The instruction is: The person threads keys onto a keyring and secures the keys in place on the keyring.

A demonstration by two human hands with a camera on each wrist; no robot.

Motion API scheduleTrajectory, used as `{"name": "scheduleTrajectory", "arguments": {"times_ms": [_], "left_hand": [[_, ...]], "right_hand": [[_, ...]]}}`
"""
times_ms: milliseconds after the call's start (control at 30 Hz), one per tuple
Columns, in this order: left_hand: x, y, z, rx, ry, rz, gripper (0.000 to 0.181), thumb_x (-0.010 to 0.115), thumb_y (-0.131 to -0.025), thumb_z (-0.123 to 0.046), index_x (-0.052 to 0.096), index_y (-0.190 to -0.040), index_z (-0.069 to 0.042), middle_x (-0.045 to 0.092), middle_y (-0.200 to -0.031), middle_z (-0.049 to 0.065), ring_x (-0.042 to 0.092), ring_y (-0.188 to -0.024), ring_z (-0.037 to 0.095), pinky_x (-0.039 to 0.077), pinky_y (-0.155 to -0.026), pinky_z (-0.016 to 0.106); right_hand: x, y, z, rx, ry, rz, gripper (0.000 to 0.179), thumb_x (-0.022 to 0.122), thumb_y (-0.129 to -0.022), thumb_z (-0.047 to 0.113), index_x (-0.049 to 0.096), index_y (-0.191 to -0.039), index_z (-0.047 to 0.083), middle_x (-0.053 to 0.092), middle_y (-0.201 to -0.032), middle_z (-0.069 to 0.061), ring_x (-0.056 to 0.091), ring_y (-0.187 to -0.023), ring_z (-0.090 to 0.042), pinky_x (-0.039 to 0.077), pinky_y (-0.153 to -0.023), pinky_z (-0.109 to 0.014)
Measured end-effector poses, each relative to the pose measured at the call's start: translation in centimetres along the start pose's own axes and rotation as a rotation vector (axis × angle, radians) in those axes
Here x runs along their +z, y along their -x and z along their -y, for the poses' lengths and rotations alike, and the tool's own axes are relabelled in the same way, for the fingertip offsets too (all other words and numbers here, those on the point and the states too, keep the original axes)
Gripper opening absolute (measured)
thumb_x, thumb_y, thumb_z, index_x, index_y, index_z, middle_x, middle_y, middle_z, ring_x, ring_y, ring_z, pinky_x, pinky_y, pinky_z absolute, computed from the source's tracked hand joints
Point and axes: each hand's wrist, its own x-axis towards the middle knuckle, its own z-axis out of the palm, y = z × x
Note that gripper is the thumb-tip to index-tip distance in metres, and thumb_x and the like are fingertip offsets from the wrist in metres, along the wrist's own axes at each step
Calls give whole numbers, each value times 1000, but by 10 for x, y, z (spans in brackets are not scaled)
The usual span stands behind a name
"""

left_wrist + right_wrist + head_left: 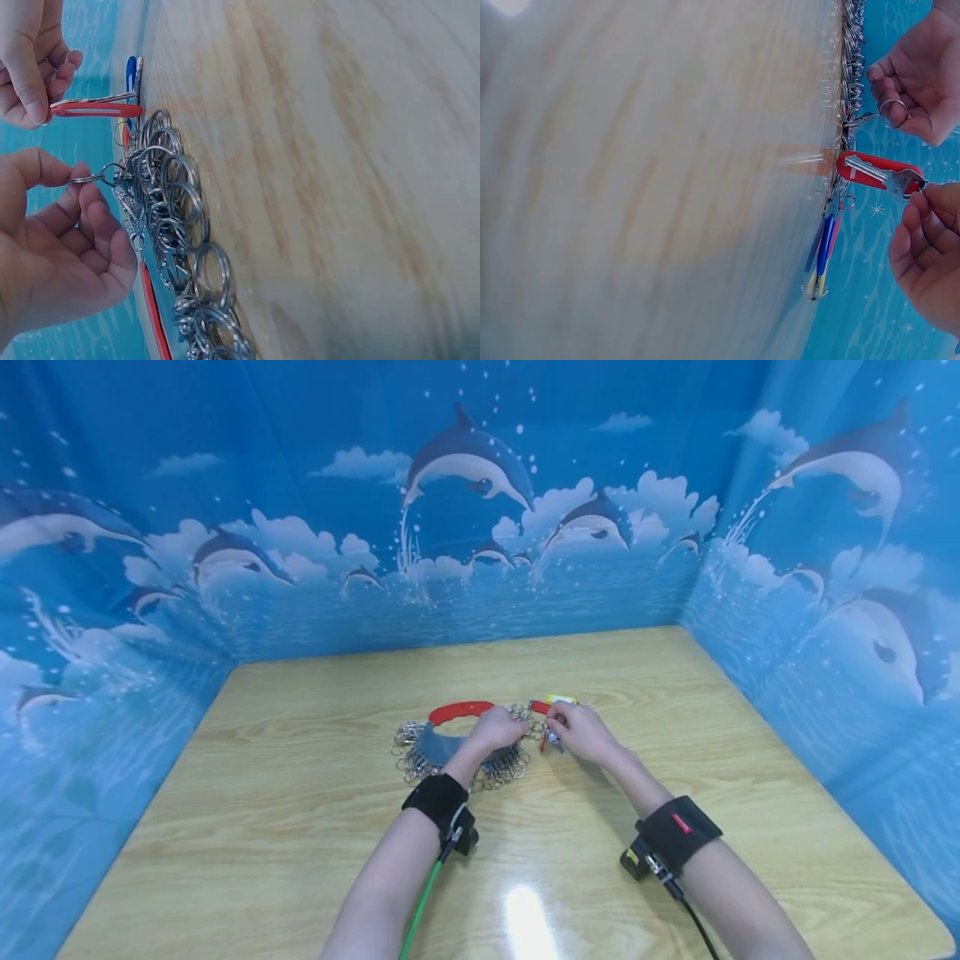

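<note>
My left hand (497,727) pinches a split key ring (86,179) between thumb and forefinger. This ring hangs from a clip on a blue-grey curved key holder (438,747) with a red handle (461,710), whose edge is crowded with metal rings (180,196). Just to the right, my right hand (583,732) pinches the end of a red key tag (862,169) with a silver key (877,175) lying against it. The tag's far end stands close to the rings in the left wrist view; whether they touch, I cannot tell.
More key tags lie beyond the right hand: a blue one (826,244) and a yellow one (561,699). Everything rests on a wood-grain table (300,843), bordered at the back and sides by a blue dolphin-print curtain (300,577).
</note>
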Motion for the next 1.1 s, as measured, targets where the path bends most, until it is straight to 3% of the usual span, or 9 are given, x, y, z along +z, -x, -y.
{"name": "scheduleTrajectory", "arguments": {"times_ms": [200, 500, 633, 767, 933, 1000, 1100], "left_hand": [[0, -1, 5, 15, 84, 20, 45, 57, -86, -20, 40, -46, -14, 26, -44, -4, 20, -40, 11, 22, -42, 26], [-1, -1, 5, 17, -11, -78, 43, 65, -80, -19, 42, -44, -14, 24, -44, -5, 22, -38, 10, 23, -40, 25], [-2, -1, 4, 19, -45, -90, 40, 65, -80, -21, 47, -45, -13, 28, -42, -6, 26, -38, 10, 25, -40, 25], [-2, -1, 4, 46, 30, -35, 35, 64, -83, -18, 55, -51, -6, 33, -44, -4, 29, -42, 11, 28, -45, 25], [-2, -2, 6, 134, 181, 114, 28, 59, -87, -12, 60, -64, 3, 43, -52, 0, 37, -51, 13, 35, -58, 24], [-2, -3, 7, 157, 195, 163, 30, 56, -88, -9, 53, -59, -1, 42, -54, 2, 34, -50, 13, 34, -58, 24], [-3, -1, 6, 179, 171, 182, 32, 53, -89, -6, 48, -57, -3, 41, -55, 3, 30, -49, 13, 31, -56, 23]], "right_hand": [[1, 0, 0, 3, 3, -1, 5, 59, -89, 7, 60, -89, 2, 60, -72, -6, 50, -58, -12, 44, -56, -28], [1, 1, 0, -1, 2, 6, 9, 59, -89, 9, 61, -91, 1, 58, -71, -4, 49, -57, -12, 44, -56, -28], [0, 1, 0, -9, -7, 7, 8, 58, -89, 8, 61, -92, 0, 60, -73, -6, 50, -59, -11, 45, -57, -28], [0, 1, 0, -14, -15, 21, 8, 58, -89, 7, 61, -92, 0, 60, -73, -6, 50, -59, -12, 45, -56, -27], [2, -2, 0, -23, 5, 31, 6, 58, -89, 7, 60, -90, 2, 57, -69, -4, 47, -55, -11, 42, -53, -27], [4, -3, 1, -30, 23, 29, 6, 58, -89, 8, 60, -90, 2, 56, -68, -3, 46, -53, -11, 41, -52, -26], [6, -6, 3, -26, 40, 34, 6, 58, -89, 8, 60, -90, 2, 57, -67, -2, 46, -51, -10, 41, -52, -26]]}}
